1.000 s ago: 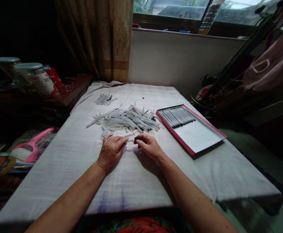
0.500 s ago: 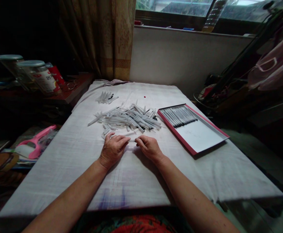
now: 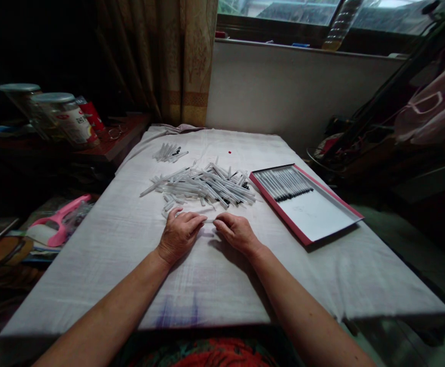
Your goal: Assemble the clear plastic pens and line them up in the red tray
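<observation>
Between my two hands a thin, pale pen barrel (image 3: pixel 209 221) lies level, just in front of the pile. My left hand (image 3: pixel 180 232) is closed on its left part, thumb and fingers pinching it. At the other end my right hand (image 3: pixel 235 230) grips it with fingers curled; the tip there is hidden. Just beyond my hands spreads a loose pile of clear pen parts (image 3: pixel 203 183) with some black pieces among them. To the right, a shallow red-edged box (image 3: pixel 306 237) holds a row of pens (image 3: pixel 283 182) with black ends along its far side.
A smaller heap of clear tubes (image 3: pixel 166 152) and a tiny red piece (image 3: pixel 230 152) lie farther back on the white cloth (image 3: pixel 214 290). Jars (image 3: pixel 67 120) stand on a side table at left, above a pink-handled object (image 3: pixel 59 221). A curtain (image 3: pixel 168 66) hangs behind.
My hands keep the same hold on the pen barrel with hardly any movement. The whole view has shifted slightly, so things appear a little farther right.
</observation>
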`<action>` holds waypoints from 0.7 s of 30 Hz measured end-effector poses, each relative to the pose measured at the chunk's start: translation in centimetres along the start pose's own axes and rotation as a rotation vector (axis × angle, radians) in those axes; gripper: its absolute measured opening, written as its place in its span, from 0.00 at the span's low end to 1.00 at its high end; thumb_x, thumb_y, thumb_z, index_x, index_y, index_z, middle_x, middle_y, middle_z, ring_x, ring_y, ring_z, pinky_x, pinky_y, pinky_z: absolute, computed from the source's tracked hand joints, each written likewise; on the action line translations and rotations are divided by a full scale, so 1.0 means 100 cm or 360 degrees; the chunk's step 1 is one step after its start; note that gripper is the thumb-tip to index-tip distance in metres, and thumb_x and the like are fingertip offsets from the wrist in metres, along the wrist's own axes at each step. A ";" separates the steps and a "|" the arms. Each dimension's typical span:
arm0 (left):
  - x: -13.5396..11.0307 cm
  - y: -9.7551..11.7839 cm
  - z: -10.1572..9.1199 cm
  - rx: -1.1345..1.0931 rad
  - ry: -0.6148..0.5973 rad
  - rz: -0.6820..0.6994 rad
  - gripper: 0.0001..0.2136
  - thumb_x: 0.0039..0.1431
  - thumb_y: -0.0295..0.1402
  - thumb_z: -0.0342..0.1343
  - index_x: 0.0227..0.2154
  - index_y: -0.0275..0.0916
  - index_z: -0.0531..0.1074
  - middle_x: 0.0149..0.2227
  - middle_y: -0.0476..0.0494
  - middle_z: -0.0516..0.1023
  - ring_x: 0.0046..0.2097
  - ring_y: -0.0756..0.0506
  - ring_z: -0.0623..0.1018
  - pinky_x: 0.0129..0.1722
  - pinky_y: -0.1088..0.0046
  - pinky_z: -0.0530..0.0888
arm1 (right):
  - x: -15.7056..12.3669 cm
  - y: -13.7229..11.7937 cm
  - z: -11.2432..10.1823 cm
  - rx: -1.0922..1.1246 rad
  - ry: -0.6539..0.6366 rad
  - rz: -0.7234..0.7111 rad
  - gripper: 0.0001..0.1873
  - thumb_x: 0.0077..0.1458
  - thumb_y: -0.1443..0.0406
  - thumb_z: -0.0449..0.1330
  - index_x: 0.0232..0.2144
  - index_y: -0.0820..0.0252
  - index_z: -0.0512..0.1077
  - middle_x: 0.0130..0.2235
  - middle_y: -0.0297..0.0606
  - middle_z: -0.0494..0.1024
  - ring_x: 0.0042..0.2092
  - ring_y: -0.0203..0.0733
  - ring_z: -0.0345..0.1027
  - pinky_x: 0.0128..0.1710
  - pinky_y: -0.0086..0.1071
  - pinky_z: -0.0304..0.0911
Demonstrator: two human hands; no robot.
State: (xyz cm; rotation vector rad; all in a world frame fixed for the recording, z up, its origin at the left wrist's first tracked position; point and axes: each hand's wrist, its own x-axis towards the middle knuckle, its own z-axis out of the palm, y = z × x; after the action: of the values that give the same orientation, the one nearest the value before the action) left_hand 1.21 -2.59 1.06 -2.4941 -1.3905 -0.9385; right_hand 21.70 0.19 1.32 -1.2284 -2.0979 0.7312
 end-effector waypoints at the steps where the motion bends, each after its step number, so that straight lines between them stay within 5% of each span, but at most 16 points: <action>1: 0.000 0.000 0.000 0.0002 -0.0003 -0.0007 0.10 0.65 0.30 0.50 0.44 0.43 0.74 0.39 0.45 0.82 0.40 0.45 0.78 0.53 0.58 0.61 | 0.000 0.000 -0.001 0.0024 0.0009 -0.0003 0.10 0.58 0.59 0.56 0.34 0.57 0.73 0.29 0.34 0.79 0.27 0.35 0.68 0.31 0.27 0.60; 7: 0.001 0.001 0.000 -0.0002 0.0002 0.0001 0.10 0.65 0.29 0.50 0.44 0.42 0.74 0.40 0.46 0.82 0.41 0.45 0.78 0.53 0.57 0.61 | -0.001 -0.002 -0.004 0.0026 -0.0001 -0.0054 0.10 0.59 0.60 0.53 0.30 0.57 0.71 0.28 0.34 0.78 0.30 0.36 0.69 0.33 0.28 0.61; 12: 0.000 0.000 0.001 -0.0005 -0.0004 0.0002 0.10 0.65 0.30 0.50 0.44 0.42 0.74 0.39 0.46 0.82 0.40 0.45 0.78 0.53 0.58 0.61 | -0.001 0.000 -0.004 0.0068 -0.0036 -0.0063 0.08 0.56 0.62 0.58 0.38 0.56 0.70 0.32 0.34 0.79 0.27 0.34 0.67 0.31 0.27 0.61; 16: -0.001 -0.001 0.001 -0.0014 -0.0019 -0.0007 0.10 0.65 0.30 0.50 0.44 0.42 0.74 0.40 0.46 0.82 0.41 0.45 0.78 0.53 0.57 0.61 | -0.001 0.001 -0.003 0.0007 -0.0041 -0.0067 0.08 0.59 0.61 0.55 0.33 0.57 0.71 0.30 0.35 0.78 0.30 0.36 0.69 0.34 0.28 0.62; 21: 0.000 -0.001 0.000 -0.0018 -0.0052 -0.0025 0.10 0.64 0.30 0.50 0.45 0.42 0.74 0.40 0.45 0.81 0.41 0.45 0.78 0.54 0.57 0.61 | -0.001 0.000 -0.004 0.0028 -0.0068 -0.0097 0.07 0.57 0.62 0.56 0.38 0.56 0.70 0.32 0.34 0.78 0.28 0.34 0.67 0.32 0.27 0.61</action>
State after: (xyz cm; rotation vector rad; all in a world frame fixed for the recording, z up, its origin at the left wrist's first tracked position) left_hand 1.14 -2.58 1.03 -2.5214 -1.4207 -0.9156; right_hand 22.09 0.15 1.58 -1.1435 -2.1493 0.7532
